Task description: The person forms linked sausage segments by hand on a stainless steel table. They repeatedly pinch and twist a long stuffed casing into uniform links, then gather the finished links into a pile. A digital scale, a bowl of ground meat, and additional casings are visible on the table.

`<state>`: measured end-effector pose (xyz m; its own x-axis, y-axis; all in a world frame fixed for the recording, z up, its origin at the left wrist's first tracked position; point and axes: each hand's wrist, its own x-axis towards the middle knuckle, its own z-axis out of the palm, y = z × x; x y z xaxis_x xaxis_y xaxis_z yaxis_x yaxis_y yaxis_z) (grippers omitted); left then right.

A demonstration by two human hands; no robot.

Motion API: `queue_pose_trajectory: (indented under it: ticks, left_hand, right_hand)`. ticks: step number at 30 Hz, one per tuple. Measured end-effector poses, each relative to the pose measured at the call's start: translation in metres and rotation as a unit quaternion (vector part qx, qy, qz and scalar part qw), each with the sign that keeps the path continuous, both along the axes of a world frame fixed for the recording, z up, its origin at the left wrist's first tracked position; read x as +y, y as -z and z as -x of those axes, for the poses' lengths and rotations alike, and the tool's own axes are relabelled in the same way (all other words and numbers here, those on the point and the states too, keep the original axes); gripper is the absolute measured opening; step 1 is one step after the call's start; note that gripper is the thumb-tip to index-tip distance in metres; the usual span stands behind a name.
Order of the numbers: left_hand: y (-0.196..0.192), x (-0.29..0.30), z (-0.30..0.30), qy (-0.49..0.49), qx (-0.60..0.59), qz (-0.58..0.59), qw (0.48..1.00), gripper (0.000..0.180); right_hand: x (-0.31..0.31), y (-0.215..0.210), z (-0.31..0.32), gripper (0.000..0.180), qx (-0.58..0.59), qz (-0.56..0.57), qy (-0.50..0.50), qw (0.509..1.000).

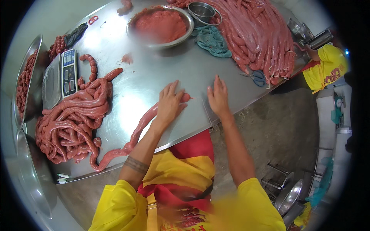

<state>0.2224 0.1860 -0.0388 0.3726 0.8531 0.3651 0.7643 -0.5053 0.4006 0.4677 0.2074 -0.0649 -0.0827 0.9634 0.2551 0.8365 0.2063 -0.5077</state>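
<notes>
My left hand (169, 102) lies across the end of a long, raw sausage rope (133, 140), its fingers stretched out. The rounded tip of the rope sticks out beside those fingers. From there the rope curves along the near edge of the steel table (154, 75) to a heaped pile of sausage (79, 115) on the left. My right hand (219, 96) hovers to the right of the tip, apart from it, fingers extended and thumb apart. A thin string (208, 111) runs between the hands and over the table's edge. I see nothing in the right hand.
A bowl of ground meat (161, 27) stands at the far side, near a teal cloth (213, 41) and a metal pot (202, 11). Many filled casings (254, 30) cover the far right, with scissors (257, 78) beside them. A digital scale (61, 77) sits left.
</notes>
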Motion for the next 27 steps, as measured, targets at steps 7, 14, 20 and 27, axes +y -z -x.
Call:
queue_pose_trajectory:
  ticks: [7,14,20,27]
  left_hand:
    - [0.000,0.014,0.017,0.027,-0.347,0.306,0.886,0.034]
    - [-0.021,0.043,0.009,-0.025,-0.120,0.168,0.978,0.018]
    - [0.004,0.068,0.006,-0.012,-0.023,0.068,0.997,0.016]
    - [0.019,0.055,0.006,0.039,0.047,-0.036,0.998,0.032]
  right_hand:
    - [-0.050,-0.030,0.068,0.084,0.772,-0.002,-0.034,0.635]
    - [-0.150,-0.098,-0.171,0.023,0.128,0.289,0.094,0.944]
    - [-0.340,-0.146,-0.264,0.018,0.056,0.416,0.155,0.894]
    - [-0.443,-0.025,-0.282,0.028,0.760,0.315,0.189,0.536]
